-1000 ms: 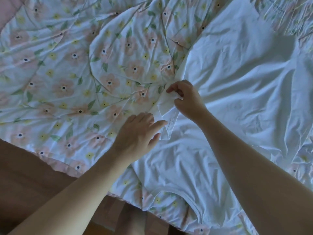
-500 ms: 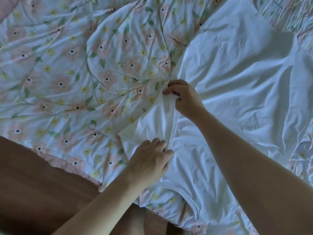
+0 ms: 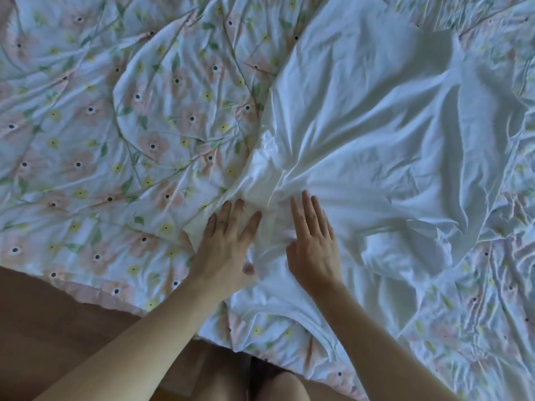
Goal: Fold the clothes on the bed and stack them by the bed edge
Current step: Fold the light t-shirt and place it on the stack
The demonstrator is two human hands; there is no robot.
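Observation:
A white T-shirt (image 3: 376, 146) lies spread and wrinkled over the right half of the bed, its neckline (image 3: 312, 322) near the front edge. Its left sleeve (image 3: 260, 180) is bunched into creases. My left hand (image 3: 228, 244) lies flat on that sleeve with the fingers spread. My right hand (image 3: 314, 241) presses flat on the shirt just beside it, fingers straight and close together. Neither hand grips the cloth.
The bed is covered by a crumpled floral quilt (image 3: 130, 125) in pink, yellow and green. Its front edge (image 3: 95, 296) runs diagonally at the lower left, with brown wooden floor (image 3: 43, 342) below. My legs show at the bottom centre.
My right hand has let go of the pinched sleeve and moved down flat onto the shirt. My left hand has shifted onto the sleeve, which now lies spread out leftward.

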